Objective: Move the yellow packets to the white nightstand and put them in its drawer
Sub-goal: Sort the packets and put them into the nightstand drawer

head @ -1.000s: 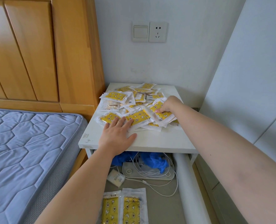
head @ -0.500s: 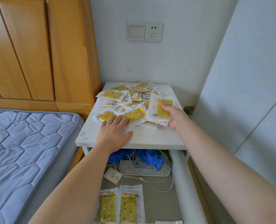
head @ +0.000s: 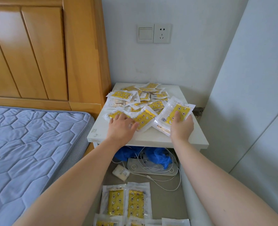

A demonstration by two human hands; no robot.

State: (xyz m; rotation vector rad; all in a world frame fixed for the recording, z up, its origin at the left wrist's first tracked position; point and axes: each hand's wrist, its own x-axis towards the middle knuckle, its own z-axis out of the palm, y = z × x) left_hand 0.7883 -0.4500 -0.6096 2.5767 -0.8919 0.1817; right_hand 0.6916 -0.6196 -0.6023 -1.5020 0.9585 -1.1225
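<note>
A heap of yellow packets [head: 140,101] in clear wrappers covers the top of the white nightstand [head: 153,139]. My right hand [head: 181,128] grips a small stack of yellow packets [head: 172,116], lifted off the pile at its right side. My left hand [head: 122,126] lies flat, fingers spread, on packets at the pile's front left. The open drawer [head: 166,199] below holds several more yellow packets [head: 127,203] laid flat near its front.
The drawer's back holds a white device with cables [head: 153,170], a blue bag [head: 159,158] and a small white pack [head: 121,172]. A blue mattress [head: 29,152] and wooden headboard [head: 45,51] stand left; a white wardrobe [head: 257,95] right.
My right hand closed on a stack of packets and pulled it off the pile toward me and to the right. My left hand stayed pressed on the pile.
</note>
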